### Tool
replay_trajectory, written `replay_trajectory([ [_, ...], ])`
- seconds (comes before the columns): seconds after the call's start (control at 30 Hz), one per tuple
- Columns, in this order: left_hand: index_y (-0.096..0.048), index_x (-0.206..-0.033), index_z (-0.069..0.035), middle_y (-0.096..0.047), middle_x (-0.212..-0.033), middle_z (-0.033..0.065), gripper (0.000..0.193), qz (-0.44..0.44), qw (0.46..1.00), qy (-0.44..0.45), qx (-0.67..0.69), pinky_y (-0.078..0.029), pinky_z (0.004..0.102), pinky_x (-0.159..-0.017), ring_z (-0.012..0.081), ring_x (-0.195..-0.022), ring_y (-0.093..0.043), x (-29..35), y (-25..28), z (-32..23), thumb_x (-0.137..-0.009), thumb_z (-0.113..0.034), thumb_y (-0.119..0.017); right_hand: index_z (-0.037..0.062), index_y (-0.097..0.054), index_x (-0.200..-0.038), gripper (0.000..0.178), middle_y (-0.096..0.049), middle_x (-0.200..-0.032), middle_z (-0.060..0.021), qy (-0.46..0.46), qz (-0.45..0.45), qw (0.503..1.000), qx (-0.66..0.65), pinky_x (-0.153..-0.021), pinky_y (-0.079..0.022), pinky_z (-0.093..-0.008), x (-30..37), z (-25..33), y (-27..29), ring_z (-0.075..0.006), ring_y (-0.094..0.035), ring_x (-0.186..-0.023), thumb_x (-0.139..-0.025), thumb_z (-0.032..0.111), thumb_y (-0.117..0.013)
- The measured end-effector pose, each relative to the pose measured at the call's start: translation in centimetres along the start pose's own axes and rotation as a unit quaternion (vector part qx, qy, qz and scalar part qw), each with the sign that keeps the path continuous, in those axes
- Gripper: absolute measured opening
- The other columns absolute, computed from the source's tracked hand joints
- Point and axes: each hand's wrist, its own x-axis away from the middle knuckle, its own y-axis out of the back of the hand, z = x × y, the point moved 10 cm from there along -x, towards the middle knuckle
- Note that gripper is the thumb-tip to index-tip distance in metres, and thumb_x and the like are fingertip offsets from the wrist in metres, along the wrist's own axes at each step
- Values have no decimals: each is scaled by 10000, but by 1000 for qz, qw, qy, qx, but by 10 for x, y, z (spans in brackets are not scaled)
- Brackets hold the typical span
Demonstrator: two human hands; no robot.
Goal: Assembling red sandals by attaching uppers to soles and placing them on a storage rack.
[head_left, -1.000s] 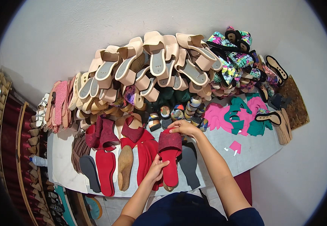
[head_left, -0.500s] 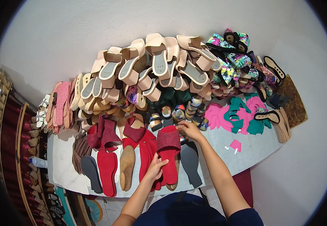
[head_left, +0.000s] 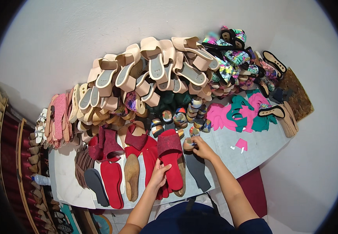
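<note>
My left hand [head_left: 159, 174] is closed around the side of a red open-toed slipper [head_left: 173, 163] with a wide dark-red strap, its thumb across the insole. Close to the strap, my right hand [head_left: 203, 149] pinches a small, rounded, multicoloured shoe heel [head_left: 188, 145]. A wooden shoe last [head_left: 182, 177] shows partly beneath the slipper. Under my right hand lies a dark grey sole [head_left: 197, 171]. More multicoloured heels [head_left: 179, 119] stand in a cluster beyond the slipper.
Beige heeled sandals [head_left: 153, 62] are piled along the wall, with patterned sandals [head_left: 235, 58] right of them. Pink and green cut pieces [head_left: 241, 113] lie at the right. Left of me are red soles [head_left: 111, 183], another wooden last [head_left: 131, 175] and dark-red straps [head_left: 110, 144].
My right hand has moved back toward me from beside the slipper's strap, and a multicoloured heel now shows in its fingers. My left hand still holds the slipper. The whole view has shifted slightly.
</note>
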Motion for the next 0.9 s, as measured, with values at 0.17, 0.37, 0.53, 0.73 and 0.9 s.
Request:
replay_trajectory([
  [0.17, -260, -1256, -93, -457, -1155, 123, 566, 9, 1000, 17, -8, -459, 348, -833, 214, -1014, -512, -5, -20, 13, -769, 47, -513, 37, -446, -978, 358, -459, -1065, -142, 58, -105, 990, 73, -795, -425, -360, 35, 3, 45, -326, -464, -985, -637, -31, -528],
  [0.37, -251, -1265, -99, -479, -1125, 109, 563, 6, 1000, 16, -17, -479, 339, -804, 211, -984, -530, -20, -42, 36, -779, 44, -498, 77, -487, -981, 353, -484, -1064, -122, 15, -39, 974, 223, -783, -432, -376, 73, -25, 64, -306, -495, -969, -642, 6, -555],
  [0.53, -263, -1250, -99, -504, -1086, 114, 541, -23, 1000, 3, 7, -489, 336, -784, 203, -929, -558, -31, -73, 65, -785, 36, -503, 86, -520, -922, 265, -503, -1089, -126, 67, -6, 971, 227, -791, -427, -382, 101, -41, 81, -303, -506, -971, -666, 34, -562],
  [0.73, -304, -1208, -97, -529, -1019, 112, 490, -30, 999, -27, 15, -503, 331, -727, 192, -859, -577, -51, -102, 97, -781, 34, -508, 77, -520, -931, 232, -496, -1123, -129, 138, 62, 967, 203, -840, -409, -372, 120, -47, 77, -304, -494, -1002, -704, 31, -505],
  [0.9, -262, -1254, -115, -514, -1050, 118, 538, -63, 998, -9, 13, -484, 367, -768, 217, -905, -560, -55, -109, 121, -785, 8, -497, 33, -490, -1002, 305, -485, -1131, -148, 155, 102, 975, 124, -878, -380, -369, 135, -46, 76, -308, -468, -1028, -698, 7, -468],
])
